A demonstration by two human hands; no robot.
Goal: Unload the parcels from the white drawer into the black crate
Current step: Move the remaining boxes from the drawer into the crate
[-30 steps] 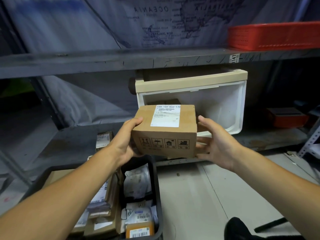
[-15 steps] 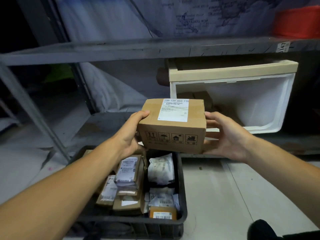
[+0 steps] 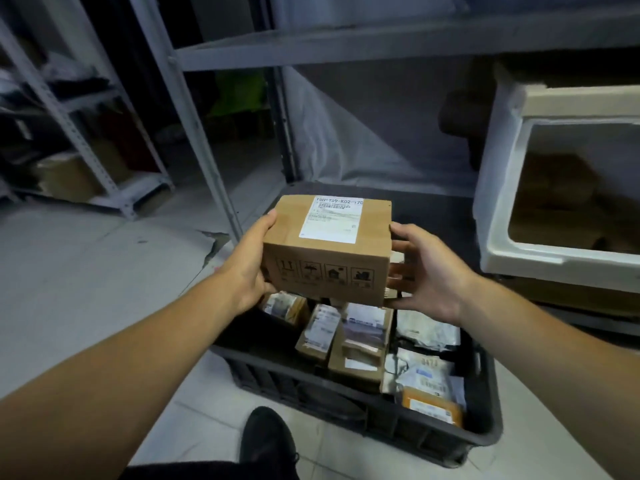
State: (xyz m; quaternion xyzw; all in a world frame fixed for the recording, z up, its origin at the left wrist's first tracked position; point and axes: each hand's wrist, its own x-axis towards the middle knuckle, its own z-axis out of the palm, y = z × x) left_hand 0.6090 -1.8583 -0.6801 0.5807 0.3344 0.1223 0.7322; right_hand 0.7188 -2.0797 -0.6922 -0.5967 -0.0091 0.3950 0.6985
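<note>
Far left: grey metal shelving rack [image 3: 104,140] w/ a cardboard carton [image 3: 65,174] on its low shelf, standing on the pale tiled floor [image 3: 86,271]. Next over, a slanted grey upright [image 3: 194,133] of the nearer rack.

Left hand [image 3: 247,271] grips the left end of the cardboard parcel [image 3: 329,268], thumb on the top edge, fingers curled under/behind, mostly hidden. Parcel is held level in the air, above the far half of the black crate [image 3: 311,382], not touching the contents. White shipping label [image 3: 332,220] on top, 4 handling symbols [image 3: 327,273] on the near face.

Right hand [image 3: 429,275] holds the parcel's right end: thumb on the top corner, fingers [image 3: 398,271] spread along the side face.

Crate sits on the floor, packed w/ small brown boxes [image 3: 356,344] left/centre, white poly mailers [image 3: 426,330] to the right, an orange packet [image 3: 433,408] at the near right corner. Black shoe [image 3: 268,441] by the crate's near wall.

Far right: white drawer [image 3: 512,237], pulled out on the lower shelf, brown parcels [image 3: 561,195] dimly visible inside.
</note>
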